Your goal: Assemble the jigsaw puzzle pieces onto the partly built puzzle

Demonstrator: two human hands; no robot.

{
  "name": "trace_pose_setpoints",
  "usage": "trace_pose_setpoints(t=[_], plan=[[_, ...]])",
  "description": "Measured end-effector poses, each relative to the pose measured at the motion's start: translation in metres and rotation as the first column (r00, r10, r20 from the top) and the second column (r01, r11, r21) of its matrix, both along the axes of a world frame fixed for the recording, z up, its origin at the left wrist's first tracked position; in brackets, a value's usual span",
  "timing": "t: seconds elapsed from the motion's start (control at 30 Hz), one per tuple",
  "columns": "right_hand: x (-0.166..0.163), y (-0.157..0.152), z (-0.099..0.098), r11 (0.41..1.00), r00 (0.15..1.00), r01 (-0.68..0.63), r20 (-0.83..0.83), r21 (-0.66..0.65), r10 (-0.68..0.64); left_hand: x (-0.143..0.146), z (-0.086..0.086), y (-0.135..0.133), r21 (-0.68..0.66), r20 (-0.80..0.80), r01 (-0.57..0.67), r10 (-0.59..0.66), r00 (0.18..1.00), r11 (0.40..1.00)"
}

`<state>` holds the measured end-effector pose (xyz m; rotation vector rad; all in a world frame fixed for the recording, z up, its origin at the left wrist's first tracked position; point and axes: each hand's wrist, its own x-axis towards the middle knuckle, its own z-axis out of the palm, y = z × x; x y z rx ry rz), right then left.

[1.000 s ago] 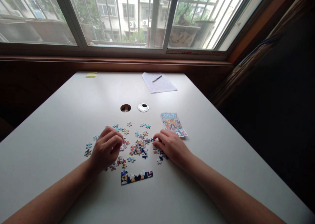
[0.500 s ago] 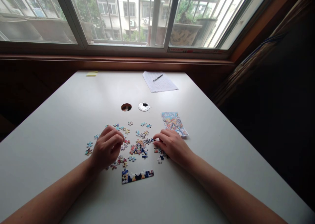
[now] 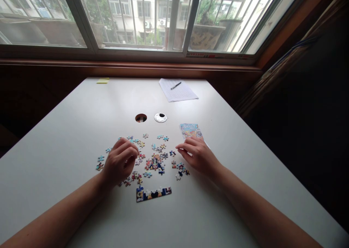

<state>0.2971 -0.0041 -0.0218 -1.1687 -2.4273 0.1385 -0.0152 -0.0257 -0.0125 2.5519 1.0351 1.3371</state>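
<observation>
Loose jigsaw pieces (image 3: 155, 162) lie spread over the white table between and around both hands. My left hand (image 3: 121, 160) hovers curled over the left-hand pieces, its fingertips bent inward; whether anything is in them is hidden. My right hand (image 3: 197, 154) is at the right of the spread, thumb and fingers a little apart with nothing seen between them. Just left of its fingertips lies a dark blue puzzle piece (image 3: 172, 153). Nearer to me is a joined puzzle strip (image 3: 154, 194) with a dark blue and yellow pattern. Below my right hand sits a small group of pieces (image 3: 179, 166).
A picture card (image 3: 188, 130) marked BLUEY lies partly behind my right hand. Farther back are a round table hole (image 3: 141, 118), a silver round cover (image 3: 160, 117), paper sheets (image 3: 180, 93) with a pen (image 3: 176, 85), and a yellow sticky note (image 3: 103, 81) near the window.
My right hand has drawn back to the right and up, off the dark blue piece, and now covers more of the card. My left hand stays in place. The view has shifted slightly.
</observation>
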Motion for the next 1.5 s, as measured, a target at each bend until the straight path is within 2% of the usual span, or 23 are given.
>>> trace_pose_setpoints(t=[0.23,0.5,0.8,1.03,1.23,1.5], plan=[[0.012,0.004,0.012,0.998,0.998,-0.039,0.041,-0.039,0.041,0.0,0.0,0.0,0.001,0.004,-0.001,0.001,1.0,1.0],[0.017,0.0,0.03,0.958,0.981,-0.181,0.032,-0.222,0.192,-0.001,-0.002,0.001,-0.005,0.003,-0.01,0.01,1.0,1.0],[0.006,-0.008,0.033,0.912,0.978,-0.118,0.111,-0.393,0.175,-0.001,-0.003,0.001,0.009,-0.029,0.026,-0.026,0.999,1.0],[0.006,-0.006,0.028,0.93,0.974,-0.079,0.169,-0.359,0.148,-0.003,-0.01,0.002,-0.009,-0.194,0.141,-0.14,0.971,0.99],[0.004,-0.008,0.027,0.929,0.968,-0.106,0.176,-0.354,0.177,0.001,-0.011,0.002,-0.048,-0.372,0.259,-0.258,0.891,0.965],[0.005,-0.01,0.029,0.916,0.97,-0.14,0.133,-0.376,0.203,0.001,-0.016,0.002,-0.062,-0.461,0.274,-0.271,0.845,0.96]])
